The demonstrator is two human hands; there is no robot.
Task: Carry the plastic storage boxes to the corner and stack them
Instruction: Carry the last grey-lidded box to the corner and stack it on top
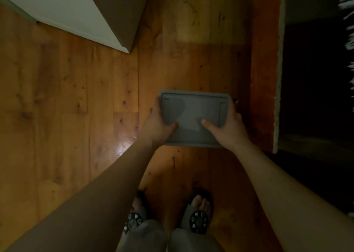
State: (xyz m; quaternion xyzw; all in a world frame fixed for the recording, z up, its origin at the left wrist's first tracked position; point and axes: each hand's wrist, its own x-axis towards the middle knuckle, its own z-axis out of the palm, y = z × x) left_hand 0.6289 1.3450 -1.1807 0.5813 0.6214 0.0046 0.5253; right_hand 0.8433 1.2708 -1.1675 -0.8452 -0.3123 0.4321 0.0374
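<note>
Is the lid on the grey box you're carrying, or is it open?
Lid on: the grey box shows a flat ribbed lid over its whole top, both thumbs pressed on it, left hand and right hand gripping its ends.

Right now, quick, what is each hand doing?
Left hand: holding the gray box by its left side.
Right hand: holding its right side.

Only 1 view: the head camera looks almost straight down (wide angle) from above at the wooden floor (80,102), near the forearms.
</note>
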